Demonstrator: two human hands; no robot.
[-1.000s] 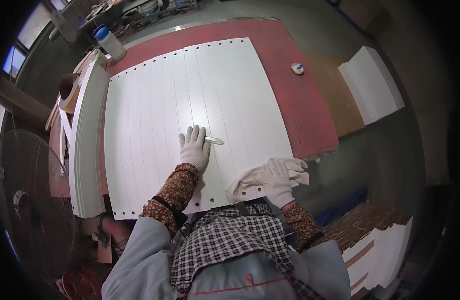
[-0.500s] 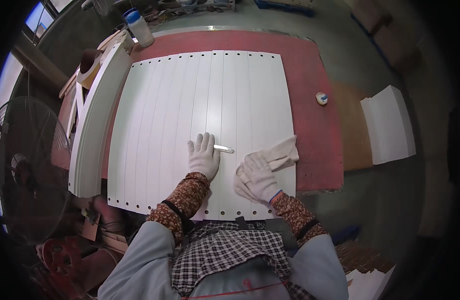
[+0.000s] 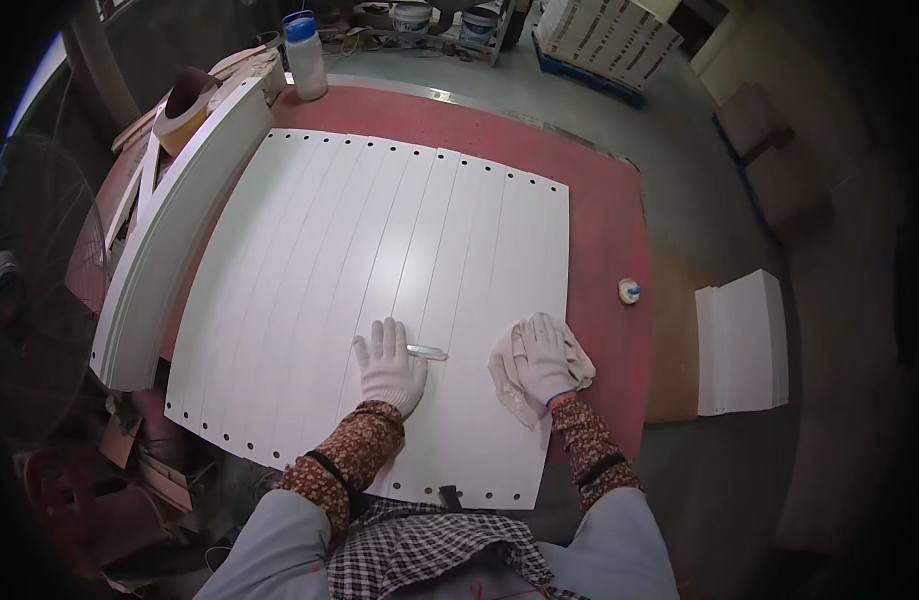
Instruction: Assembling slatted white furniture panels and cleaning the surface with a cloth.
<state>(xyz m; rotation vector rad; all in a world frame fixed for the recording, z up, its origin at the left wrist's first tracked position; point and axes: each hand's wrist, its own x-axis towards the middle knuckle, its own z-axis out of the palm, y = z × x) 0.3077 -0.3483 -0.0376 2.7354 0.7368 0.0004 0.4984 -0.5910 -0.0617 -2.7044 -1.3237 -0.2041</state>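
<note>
White slats with holes at both ends lie side by side in a broad sheet on the red-covered table. My left hand, in a white knit glove, presses palm down on them with its fingers stretched. A slim silvery utility knife sticks out at its thumb side, held there; the thumb itself is hidden. Near the sheet's right edge, my gloved right hand pushes down on a bunched off-white cloth, which spreads out on both sides of it.
More white slats stand stacked along the left side, beside a tape roll. A bottle with a blue cap stands at the far edge. On the right are a small white-and-blue container and another white stack. A fan is at far left.
My right hand has slid the cloth toward the right edge of the slats, and the cloth is now bunched tighter. My left hand keeps its place on the slats. The view has turned.
</note>
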